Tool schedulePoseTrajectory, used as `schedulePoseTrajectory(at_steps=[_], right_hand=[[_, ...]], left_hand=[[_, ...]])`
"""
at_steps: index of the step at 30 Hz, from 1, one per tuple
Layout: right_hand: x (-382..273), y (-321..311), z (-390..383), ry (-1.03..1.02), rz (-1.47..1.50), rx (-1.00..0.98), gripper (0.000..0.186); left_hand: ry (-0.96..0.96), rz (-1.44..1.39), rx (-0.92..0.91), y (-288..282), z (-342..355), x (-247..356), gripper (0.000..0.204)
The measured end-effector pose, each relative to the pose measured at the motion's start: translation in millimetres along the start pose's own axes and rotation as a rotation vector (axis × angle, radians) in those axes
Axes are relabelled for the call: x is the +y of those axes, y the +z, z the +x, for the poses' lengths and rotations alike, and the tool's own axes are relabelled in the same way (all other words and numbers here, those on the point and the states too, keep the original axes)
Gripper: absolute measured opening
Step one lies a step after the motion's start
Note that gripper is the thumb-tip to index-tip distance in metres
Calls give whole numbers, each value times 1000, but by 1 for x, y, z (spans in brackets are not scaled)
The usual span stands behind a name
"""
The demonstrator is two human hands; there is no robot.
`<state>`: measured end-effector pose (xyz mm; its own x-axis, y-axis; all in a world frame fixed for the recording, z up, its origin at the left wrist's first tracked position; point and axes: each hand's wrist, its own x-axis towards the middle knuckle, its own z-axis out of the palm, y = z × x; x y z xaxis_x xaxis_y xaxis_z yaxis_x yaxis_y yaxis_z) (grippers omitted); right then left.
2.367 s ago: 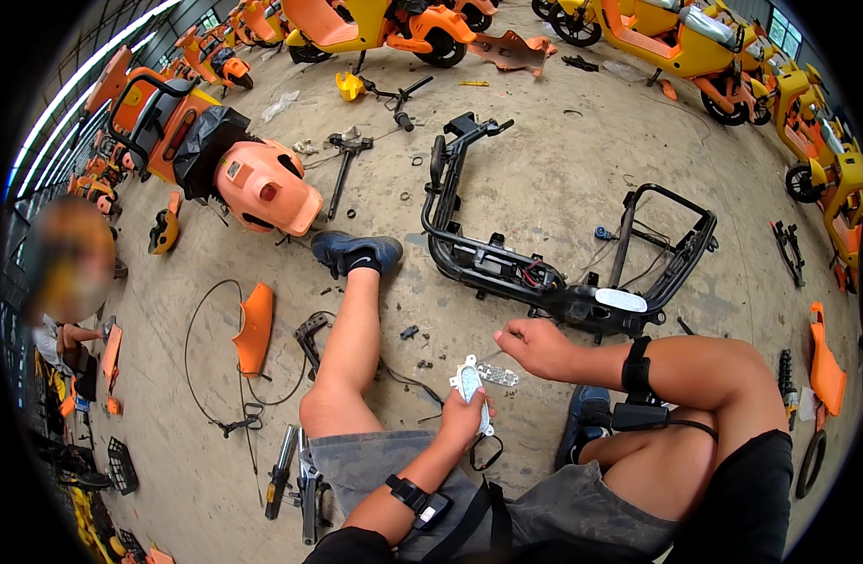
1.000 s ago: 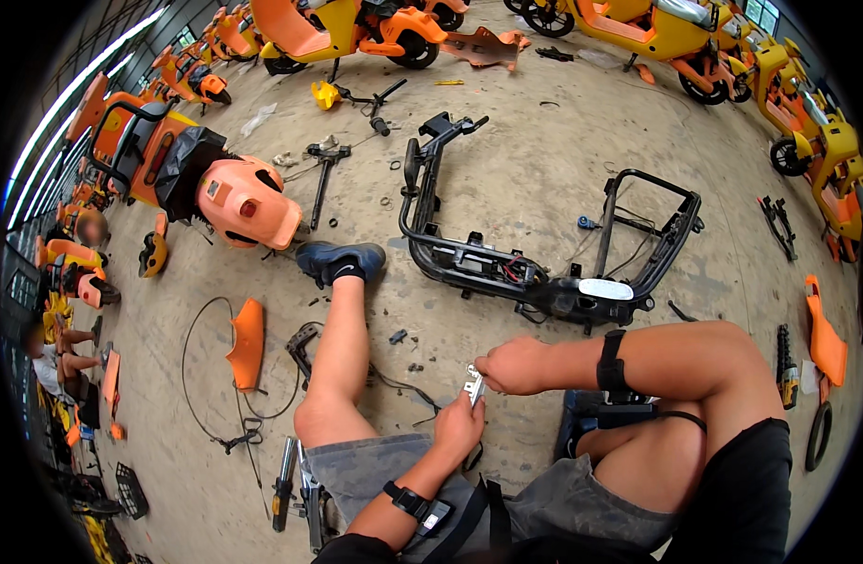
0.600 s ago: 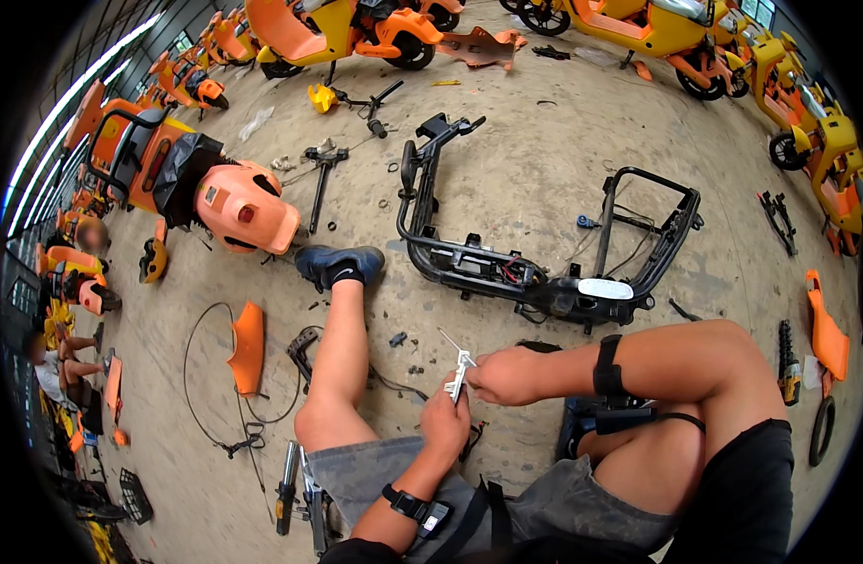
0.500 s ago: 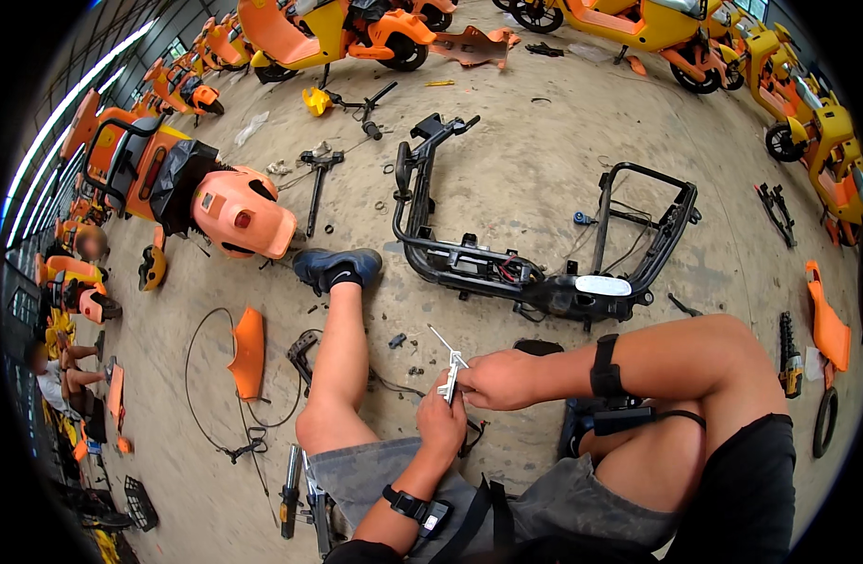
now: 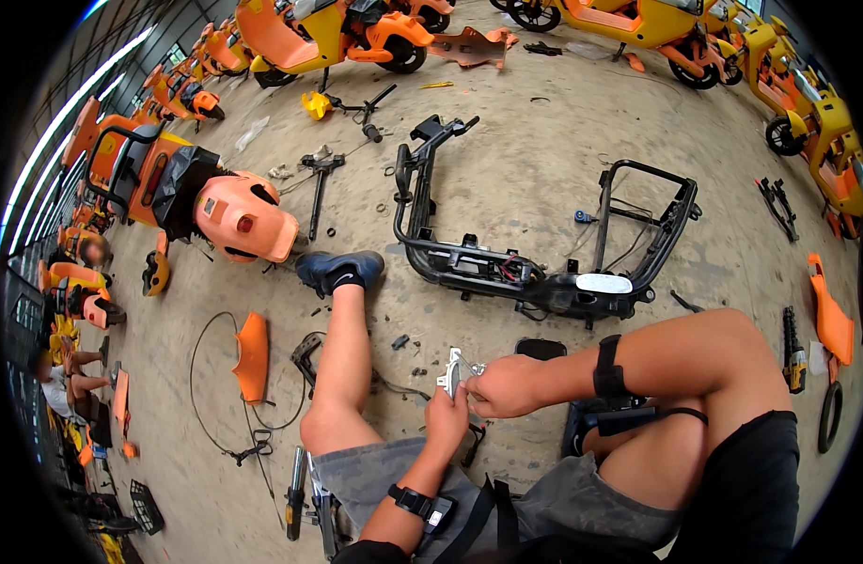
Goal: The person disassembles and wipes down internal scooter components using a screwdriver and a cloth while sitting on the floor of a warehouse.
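Between my knees, my left hand is closed on a small silver metal bracket, flat and plate-like. My right hand is closed beside it on a thin silver metal rod, whose full shape is hidden by the fingers. The rod meets or crosses the bracket's right side; whether they are joined I cannot tell. Beyond my hands a bare black scooter frame lies on the floor, with an oval white piece on it.
To the left are an orange scooter body, an orange panel and a looped black cable. A cordless drill and a black ring lie at right. Scooters stand along the back. Another person sits far left.
The silver bracket has turned, showing a broader face. The thin rod, which stuck out far toward the upper left, now shows only shortly beside the bracket. The right hand has shifted slightly.
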<state>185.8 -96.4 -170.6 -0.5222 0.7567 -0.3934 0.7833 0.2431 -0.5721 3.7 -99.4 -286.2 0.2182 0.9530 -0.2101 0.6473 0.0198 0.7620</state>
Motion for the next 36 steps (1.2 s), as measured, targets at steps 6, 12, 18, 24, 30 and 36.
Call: schedulePoseTrajectory(at_steps=[6,12,18,24,30,36], right_hand=[[-27,-1,-7,-146,-120,-36,35],[-13,7,-3,-75,-105,61,34],[8,-9,-4,25,-99,69,33],[25,-4,-3,-87,-62,148,32],[21,-8,-6,-202,-67,209,32],[27,-5,-1,-214,-40,229,32]], left_hand=[[-358,-651,6,2,21,-33,10],[-429,-1201,-161,-13,20,-12,24],[-532,-1516,-394,-9,25,-32,31],[-443,-1619,-533,-23,13,-19,33],[-413,-1694,-487,-34,15,-14,34],[-358,-1619,-556,-40,15,-18,34]])
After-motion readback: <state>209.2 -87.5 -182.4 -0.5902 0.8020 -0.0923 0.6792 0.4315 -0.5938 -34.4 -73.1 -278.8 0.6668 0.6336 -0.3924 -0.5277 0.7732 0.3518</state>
